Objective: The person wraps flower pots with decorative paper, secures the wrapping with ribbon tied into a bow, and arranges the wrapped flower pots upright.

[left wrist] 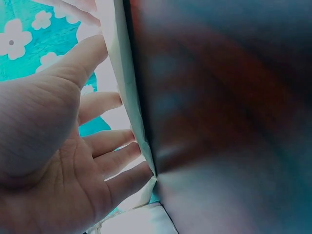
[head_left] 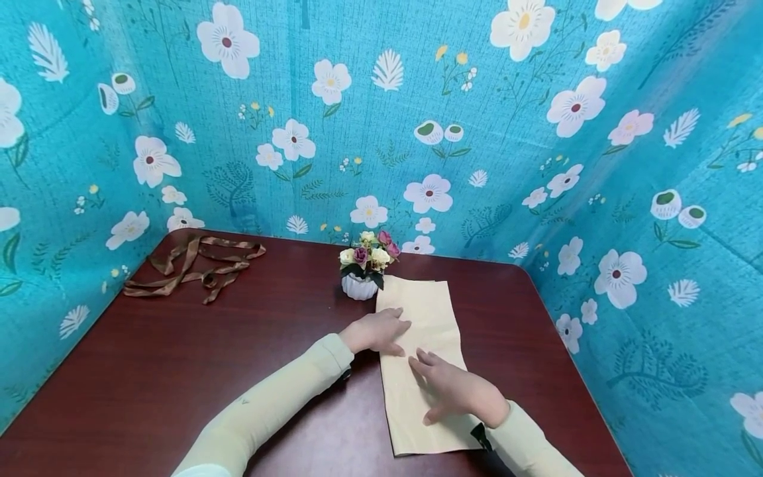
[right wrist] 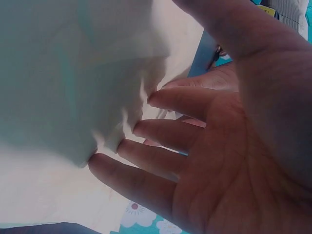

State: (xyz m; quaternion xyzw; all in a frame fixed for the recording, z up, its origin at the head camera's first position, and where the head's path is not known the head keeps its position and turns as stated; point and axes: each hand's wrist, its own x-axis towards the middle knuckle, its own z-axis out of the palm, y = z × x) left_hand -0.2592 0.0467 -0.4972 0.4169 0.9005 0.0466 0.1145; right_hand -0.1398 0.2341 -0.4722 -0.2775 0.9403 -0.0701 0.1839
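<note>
A long cream sheet, folded and slightly creased, lies lengthwise on the dark red table; I cannot tell whether it is paper or cloth. My left hand is spread over its left edge near the middle. In the left wrist view the fingertips of the left hand touch the sheet, fingers apart. Lower down, my right hand hovers or rests over the sheet with spread fingers. The right wrist view has the fingertips of the right hand meeting the pale sheet, palm lifted.
A small white pot of artificial flowers stands by the sheet's upper left corner. At the table's far left lies a loosely coiled brown ribbon. Blue floral cloth hangs around the table.
</note>
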